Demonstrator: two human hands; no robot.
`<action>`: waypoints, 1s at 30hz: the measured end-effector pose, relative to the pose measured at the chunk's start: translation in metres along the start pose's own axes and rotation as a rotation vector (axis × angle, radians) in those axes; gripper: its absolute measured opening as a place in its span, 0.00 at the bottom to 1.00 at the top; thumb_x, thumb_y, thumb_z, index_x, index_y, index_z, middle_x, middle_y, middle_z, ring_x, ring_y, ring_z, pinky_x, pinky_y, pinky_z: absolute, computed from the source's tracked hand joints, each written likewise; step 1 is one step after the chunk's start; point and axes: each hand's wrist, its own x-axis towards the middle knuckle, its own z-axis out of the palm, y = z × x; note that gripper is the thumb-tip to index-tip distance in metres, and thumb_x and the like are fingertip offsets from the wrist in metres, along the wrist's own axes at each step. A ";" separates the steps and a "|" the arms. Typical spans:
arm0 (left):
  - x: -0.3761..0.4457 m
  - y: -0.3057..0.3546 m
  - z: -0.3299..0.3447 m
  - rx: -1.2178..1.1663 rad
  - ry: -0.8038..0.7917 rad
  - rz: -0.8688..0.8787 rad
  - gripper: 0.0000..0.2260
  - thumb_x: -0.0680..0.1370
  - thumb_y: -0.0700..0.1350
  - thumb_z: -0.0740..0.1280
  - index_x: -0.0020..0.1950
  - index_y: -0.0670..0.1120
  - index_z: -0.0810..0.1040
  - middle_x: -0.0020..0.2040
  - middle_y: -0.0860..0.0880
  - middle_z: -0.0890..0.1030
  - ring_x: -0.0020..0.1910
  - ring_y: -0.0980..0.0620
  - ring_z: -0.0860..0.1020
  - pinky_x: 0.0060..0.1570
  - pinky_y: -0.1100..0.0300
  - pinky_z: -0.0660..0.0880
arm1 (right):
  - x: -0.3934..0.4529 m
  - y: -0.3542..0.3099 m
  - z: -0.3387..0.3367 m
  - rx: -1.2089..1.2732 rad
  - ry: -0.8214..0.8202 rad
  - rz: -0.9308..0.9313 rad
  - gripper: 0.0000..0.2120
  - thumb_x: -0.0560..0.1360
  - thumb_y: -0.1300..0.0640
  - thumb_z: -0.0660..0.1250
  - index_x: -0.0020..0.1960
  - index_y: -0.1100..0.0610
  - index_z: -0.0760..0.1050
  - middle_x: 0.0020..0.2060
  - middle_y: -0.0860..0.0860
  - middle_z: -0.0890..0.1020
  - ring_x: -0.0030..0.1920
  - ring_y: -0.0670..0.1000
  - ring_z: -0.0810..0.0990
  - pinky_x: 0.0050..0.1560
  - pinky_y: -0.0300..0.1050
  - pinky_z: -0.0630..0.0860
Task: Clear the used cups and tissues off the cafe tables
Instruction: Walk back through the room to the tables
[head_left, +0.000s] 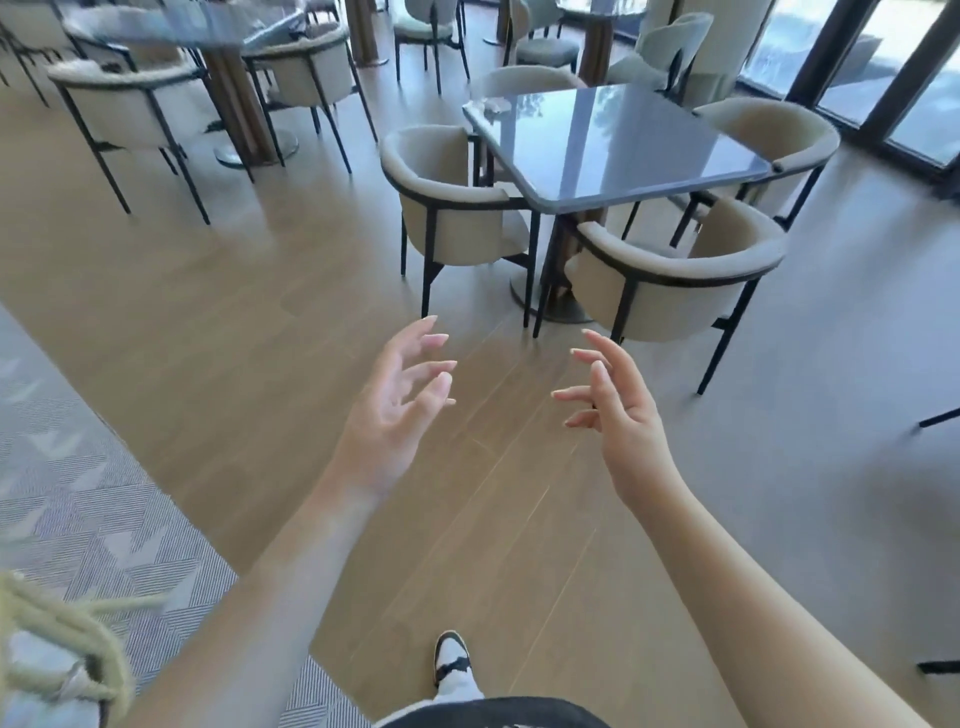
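Note:
A crumpled white tissue (491, 107) lies on the far left corner of a square grey glossy table (618, 150) ahead of me. No cup shows on that table. My left hand (397, 405) and my right hand (610, 405) are raised side by side over the wooden floor, well short of the table. Both have spread, relaxed fingers and hold nothing.
Beige armchairs (457, 208) with black legs ring the table, one (670, 280) nearest me on the right. A round glass table (171, 26) with more chairs stands at the back left. Patterned carpet (78, 493) lies left, windows (883, 78) far right, wooden floor (493, 519) underfoot.

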 end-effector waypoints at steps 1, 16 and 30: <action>0.018 0.000 -0.007 -0.007 0.008 0.007 0.22 0.79 0.56 0.67 0.73 0.63 0.72 0.68 0.56 0.76 0.67 0.48 0.78 0.56 0.52 0.80 | 0.017 -0.005 0.006 -0.009 -0.001 -0.009 0.15 0.82 0.44 0.58 0.67 0.35 0.73 0.61 0.40 0.79 0.51 0.50 0.85 0.44 0.44 0.81; 0.242 -0.009 -0.074 0.029 -0.064 0.098 0.24 0.77 0.57 0.68 0.72 0.64 0.71 0.68 0.57 0.76 0.67 0.51 0.77 0.61 0.49 0.80 | 0.233 -0.029 0.074 -0.021 -0.036 -0.121 0.14 0.81 0.44 0.58 0.64 0.31 0.73 0.62 0.45 0.79 0.51 0.51 0.85 0.46 0.46 0.82; 0.500 0.024 -0.097 0.160 -0.063 0.219 0.25 0.76 0.57 0.68 0.73 0.60 0.70 0.67 0.56 0.76 0.66 0.52 0.78 0.61 0.50 0.78 | 0.505 -0.055 0.099 0.081 -0.043 -0.246 0.17 0.79 0.41 0.60 0.68 0.36 0.73 0.61 0.42 0.79 0.52 0.51 0.85 0.47 0.48 0.82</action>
